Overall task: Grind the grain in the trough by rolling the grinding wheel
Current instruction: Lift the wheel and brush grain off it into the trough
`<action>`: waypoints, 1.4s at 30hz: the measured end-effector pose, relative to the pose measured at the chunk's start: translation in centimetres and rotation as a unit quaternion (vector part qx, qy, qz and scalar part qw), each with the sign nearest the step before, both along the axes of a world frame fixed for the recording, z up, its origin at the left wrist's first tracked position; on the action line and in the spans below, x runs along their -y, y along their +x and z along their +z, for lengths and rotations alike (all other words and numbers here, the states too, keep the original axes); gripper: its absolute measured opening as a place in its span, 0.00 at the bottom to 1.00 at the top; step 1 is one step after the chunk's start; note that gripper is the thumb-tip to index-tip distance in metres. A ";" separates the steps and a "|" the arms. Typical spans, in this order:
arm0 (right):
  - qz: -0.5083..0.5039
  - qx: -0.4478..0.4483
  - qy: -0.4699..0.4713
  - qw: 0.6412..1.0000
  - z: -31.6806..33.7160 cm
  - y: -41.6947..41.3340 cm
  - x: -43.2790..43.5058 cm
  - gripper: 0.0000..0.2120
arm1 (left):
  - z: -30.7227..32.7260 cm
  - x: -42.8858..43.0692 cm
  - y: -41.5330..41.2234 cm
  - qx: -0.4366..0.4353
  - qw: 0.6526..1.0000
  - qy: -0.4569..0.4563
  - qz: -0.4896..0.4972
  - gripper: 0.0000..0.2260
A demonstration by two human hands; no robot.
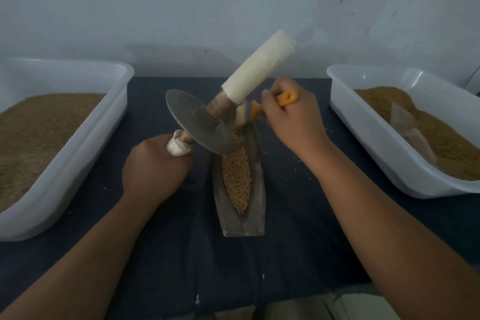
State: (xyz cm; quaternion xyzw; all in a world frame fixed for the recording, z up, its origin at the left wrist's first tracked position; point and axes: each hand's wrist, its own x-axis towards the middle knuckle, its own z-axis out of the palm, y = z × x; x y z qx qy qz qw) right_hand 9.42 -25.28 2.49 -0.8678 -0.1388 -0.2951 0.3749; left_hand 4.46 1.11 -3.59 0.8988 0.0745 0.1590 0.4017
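Grinding wheel (pixel 197 122), a metal disc on an axle, is shown tilted over the far half of the trough (pixel 244 226), its lower edge meeting the grain (pixel 236 176). At the far left, a white plastic tub (pixel 85 153) is seen filled with brown ground material. Just beside it, the left hand (pixel 155 166) is clamped in a fist around the white-wrapped near handle (pixel 176 147) of the axle. From there the axle is slanted up and to the right, through the disc, to the far handle (pixel 259 65), which is sleeved in pale foam and held by nothing. The narrow metal trough is laid lengthwise at the centre of a dark cloth (pixel 181 254), and its groove is lined with grain. To the right, the right hand (pixel 293 122) is closed around the orange handle of a brush (pixel 285 97), whose pale bristles (pixel 241 114) are placed at the far end of the trough, just beside the disc. At the far right, a second white tub (pixel 376 150) is seen holding brown grain, with a clear plastic item (pixel 405 122) partly buried in it.
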 end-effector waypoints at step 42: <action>0.176 -0.298 0.121 0.930 4.7 -5.1 1.4 0.31 | 0.5 0.3 -0.2 -0.011 0.999 0.030 -0.010 0.08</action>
